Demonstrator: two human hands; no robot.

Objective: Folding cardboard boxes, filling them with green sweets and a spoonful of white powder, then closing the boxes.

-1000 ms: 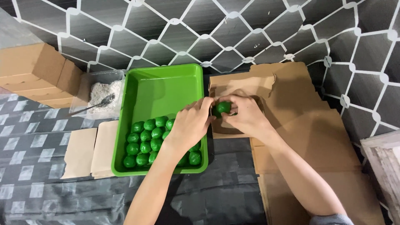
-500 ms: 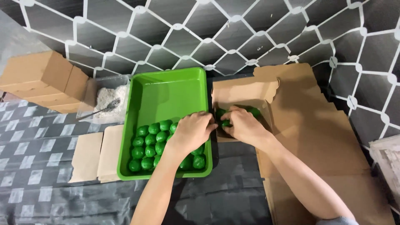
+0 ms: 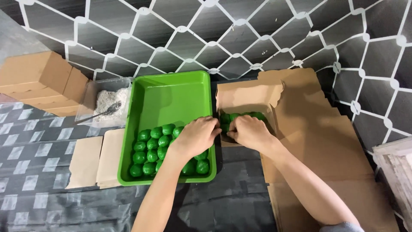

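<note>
A: Progress entry. Where does the work stand?

B: Partial. A row of green balls [image 3: 242,116] already sits in the open cardboard box [image 3: 249,96] at the desk's far right. More remain in the green tray [image 3: 171,96] just left of it, clustered at the tray's near end; its far half is bare. So by my reading some are moved and most are left.

A: Hands?

B: Both meet at the box's near-left corner. Left hand [image 3: 195,137] lies across the tray's right rim, fingers curled toward the box. Right hand [image 3: 249,133] rests over the balls in the box, fingers bent. Cannot tell whether either grips a ball; the knuckles hide it.

A: Appearance of the balls?

B: Small, round, uniformly bright green, slightly glossy, packed touching in rows.

A: Surroundings?

B: Flat cardboard sheets [image 3: 326,146] at right; clear tub of white powder [image 3: 107,101] at left.
</note>
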